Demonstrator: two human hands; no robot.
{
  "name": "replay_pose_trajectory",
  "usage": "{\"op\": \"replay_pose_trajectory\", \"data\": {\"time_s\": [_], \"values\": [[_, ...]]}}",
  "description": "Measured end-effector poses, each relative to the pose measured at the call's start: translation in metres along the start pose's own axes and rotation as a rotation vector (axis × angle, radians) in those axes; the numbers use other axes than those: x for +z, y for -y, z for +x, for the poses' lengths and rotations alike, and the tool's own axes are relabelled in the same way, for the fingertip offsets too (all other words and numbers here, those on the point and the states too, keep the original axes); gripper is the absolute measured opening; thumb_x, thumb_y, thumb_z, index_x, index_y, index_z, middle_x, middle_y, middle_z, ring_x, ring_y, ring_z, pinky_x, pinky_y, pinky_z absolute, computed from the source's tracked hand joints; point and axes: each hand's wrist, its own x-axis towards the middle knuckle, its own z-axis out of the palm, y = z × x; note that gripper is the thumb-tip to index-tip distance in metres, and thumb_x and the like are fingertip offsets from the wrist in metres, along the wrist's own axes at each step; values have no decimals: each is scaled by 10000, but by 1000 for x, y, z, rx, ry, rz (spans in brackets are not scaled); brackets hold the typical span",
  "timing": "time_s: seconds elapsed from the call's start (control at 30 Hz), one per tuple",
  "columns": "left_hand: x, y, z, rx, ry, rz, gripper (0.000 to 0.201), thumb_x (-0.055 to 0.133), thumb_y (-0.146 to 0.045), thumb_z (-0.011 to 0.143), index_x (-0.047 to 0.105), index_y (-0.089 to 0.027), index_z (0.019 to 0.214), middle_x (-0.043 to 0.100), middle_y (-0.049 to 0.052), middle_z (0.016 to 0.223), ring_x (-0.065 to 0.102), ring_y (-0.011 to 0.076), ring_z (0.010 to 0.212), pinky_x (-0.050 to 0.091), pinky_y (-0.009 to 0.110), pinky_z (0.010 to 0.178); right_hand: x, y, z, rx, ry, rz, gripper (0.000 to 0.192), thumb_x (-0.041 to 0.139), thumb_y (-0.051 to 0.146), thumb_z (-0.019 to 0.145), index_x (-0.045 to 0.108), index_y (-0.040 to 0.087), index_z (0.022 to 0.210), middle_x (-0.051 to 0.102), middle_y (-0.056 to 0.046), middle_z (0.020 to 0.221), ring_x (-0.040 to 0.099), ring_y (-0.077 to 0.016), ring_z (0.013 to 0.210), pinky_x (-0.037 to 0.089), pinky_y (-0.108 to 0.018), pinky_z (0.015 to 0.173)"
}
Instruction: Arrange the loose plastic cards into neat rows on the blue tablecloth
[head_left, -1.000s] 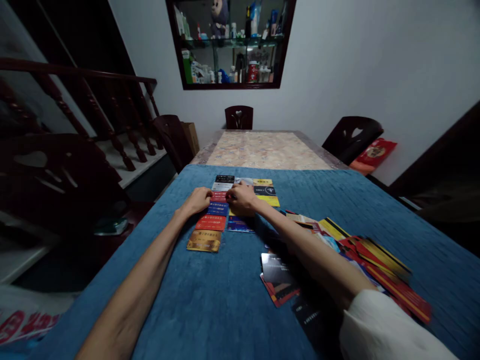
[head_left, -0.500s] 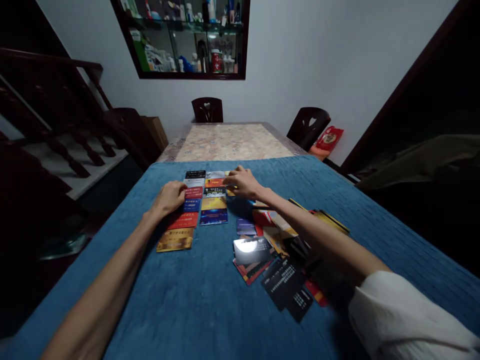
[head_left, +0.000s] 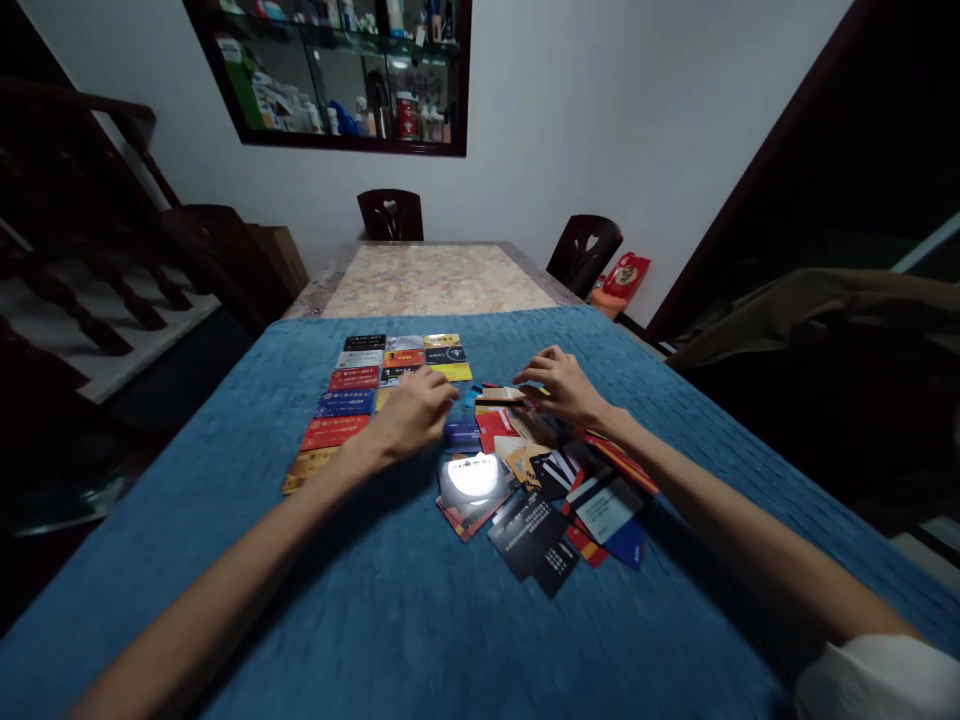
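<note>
Plastic cards lie in neat columns (head_left: pixel 352 392) on a blue cloth (head_left: pixel 420 620), red, blue, black and yellow ones side by side. To their right sits a loose, overlapping pile of cards (head_left: pixel 540 480). My left hand (head_left: pixel 412 412) rests with curled fingers between the columns and the pile, over the middle column's lower cards. My right hand (head_left: pixel 564 385) hovers at the far edge of the pile, fingers spread, its fingertips at a pale card (head_left: pixel 501 394) lying there. Whether it grips that card is unclear.
The blue cloth covers the near half of a long table; bare patterned tabletop (head_left: pixel 435 280) shows beyond. Dark wooden chairs (head_left: pixel 390 213) stand at the far end and at both sides. A glass cabinet (head_left: pixel 337 70) hangs on the wall. A staircase railing runs along the left.
Both hands left the laid-out columns and moved right. The left hand now sits near the pile's edge; the right hand went from the top row to the pile. The view also swung rightward.
</note>
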Motion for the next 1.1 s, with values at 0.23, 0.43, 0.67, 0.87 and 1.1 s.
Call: {"op": "replay_pose_trajectory", "data": {"time_s": [0.23,0.43,0.67,0.87,1.1], "values": [[36,-110,19,445,165,-140,242,569,-251,894,655,-170,1105,652,137,1151,556,292,1112,415,495,975,2,-23,-33,77,-82,26,274,528,302,936,756,218,1062,717,-104,1064,483,-266,1052,358,-388,872],[66,-155,28,678,197,-177,454,558,-498,925,610,-222,1281,548,153,1357,511,327,1199,448,529,928,5,-31,-48,108,-109,24,271,528,289,932,762,216,1048,733,-109,1049,515,-272,1055,388,-405,882],[76,-138,31,603,184,-154,425,537,-515,932,642,-263,1258,588,123,1249,510,323,1190,438,525,973,19,-40,-65,130,-134,69,247,547,298,920,769,240,1014,740,-98,1024,528,-268,1029,418,-406,878],[66,-114,34,512,192,-106,353,539,-410,953,644,-252,1251,570,130,1282,506,320,1224,399,514,1048,23,-33,-73,132,-129,180,273,525,342,940,763,229,1010,742,-97,990,520,-274,1021,413,-423,896],[68,-92,39,380,145,-281,396,670,-360,887,583,-123,1191,565,182,1303,544,281,1200,453,408,1031,23,-21,-81,59,-123,287,313,501,373,960,734,237,1119,707,-110,1121,528,-261,1067,442,-437,942]]}}
